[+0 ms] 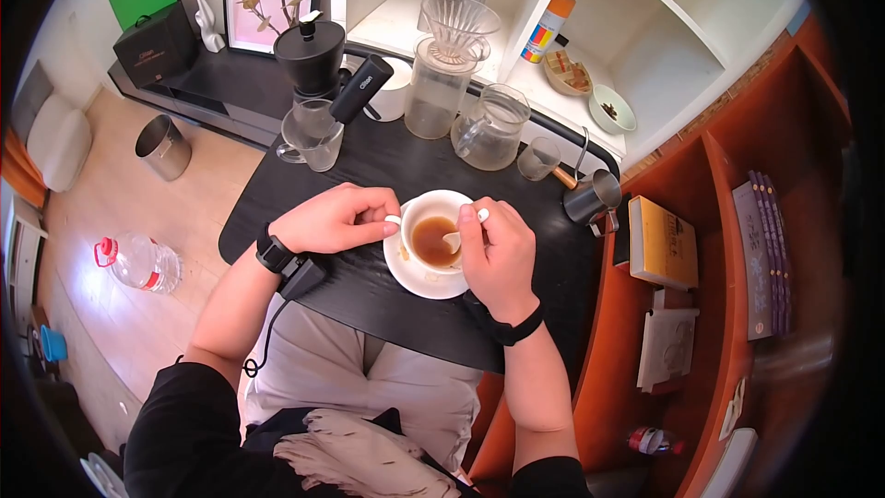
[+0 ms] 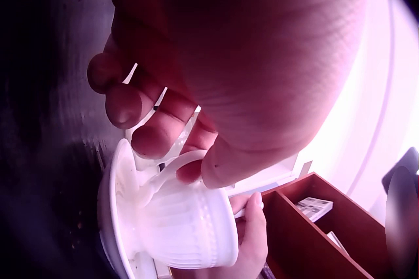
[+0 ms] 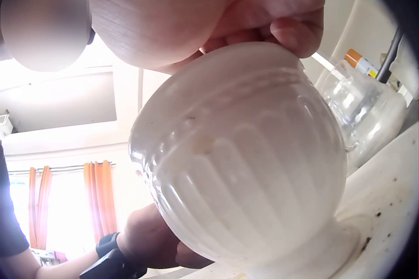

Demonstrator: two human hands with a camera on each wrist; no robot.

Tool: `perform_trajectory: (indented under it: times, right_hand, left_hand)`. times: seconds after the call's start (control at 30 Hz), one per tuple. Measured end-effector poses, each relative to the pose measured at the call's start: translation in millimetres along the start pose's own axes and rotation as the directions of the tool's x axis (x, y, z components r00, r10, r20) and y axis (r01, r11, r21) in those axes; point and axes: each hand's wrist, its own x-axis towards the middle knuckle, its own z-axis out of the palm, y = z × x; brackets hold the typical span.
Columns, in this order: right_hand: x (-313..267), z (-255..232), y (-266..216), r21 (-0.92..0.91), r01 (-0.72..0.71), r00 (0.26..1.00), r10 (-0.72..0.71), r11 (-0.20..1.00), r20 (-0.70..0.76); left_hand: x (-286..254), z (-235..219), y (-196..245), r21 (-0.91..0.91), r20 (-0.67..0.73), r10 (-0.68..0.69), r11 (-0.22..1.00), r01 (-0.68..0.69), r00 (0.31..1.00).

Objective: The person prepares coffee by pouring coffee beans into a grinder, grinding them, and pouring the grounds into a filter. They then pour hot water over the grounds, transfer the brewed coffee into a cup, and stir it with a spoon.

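A white cup (image 1: 408, 232) holding brown liquid (image 1: 430, 244) stands on a white saucer (image 1: 419, 288) at the table's near edge. My left hand (image 1: 343, 219) pinches the cup's handle (image 2: 190, 156) between thumb and finger; the left wrist view shows this from the side. With my right hand (image 1: 501, 254) I pinch the white spoon (image 1: 453, 241), whose bowl dips in the liquid against the cup's right side. Brownish spots mark the saucer. In the right wrist view the ribbed cup wall (image 3: 255, 161) fills the middle, below my right hand (image 3: 196, 11).
Behind the cup on the black table (image 1: 369, 152) stand a glass mug (image 1: 313, 134), a coffee grinder (image 1: 312, 57), a glass server with dripper (image 1: 433, 83), a glass pot (image 1: 491, 129), a small glass (image 1: 538, 161) and a metal pitcher (image 1: 590, 198). A wooden bookshelf (image 1: 687, 166) borders the right.
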Motion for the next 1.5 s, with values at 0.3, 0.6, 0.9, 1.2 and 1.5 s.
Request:
perform_trajectory:
  times: [0.3,0.6,0.9,1.2,1.5]
  right_hand:
    - [-3.4,0.6,-2.9,0.031,0.027,0.999,-0.028,0.999,0.034]
    - [-2.7,0.4,-2.0,0.038,0.035,0.999,-0.036,0.999,0.027]
    - [-1.5,-0.5,-3.7,0.052,0.034,0.999,-0.036,0.998,0.022]
    - [-2.5,1.0,-1.0,0.037,0.040,0.999,-0.041,0.999,0.016]
    - [-2.4,-0.2,-2.6,0.049,0.046,0.999,-0.047,0.998,0.020]
  left_hand:
    - [-0.5,-0.1,6.3,0.000,0.006,0.002,1.000,-0.002,1.000]
    - [-0.1,0.8,6.4,0.006,-0.014,0.001,1.000,-0.001,1.000]
    - [0.8,2.2,1.3,-0.008,-0.022,-0.009,1.000,0.009,1.000]
    - [1.8,2.3,-5.2,-0.032,-0.015,0.011,0.999,-0.012,1.000]
    - [1.3,2.8,-1.2,-0.052,-0.009,-0.023,0.998,0.023,1.000]
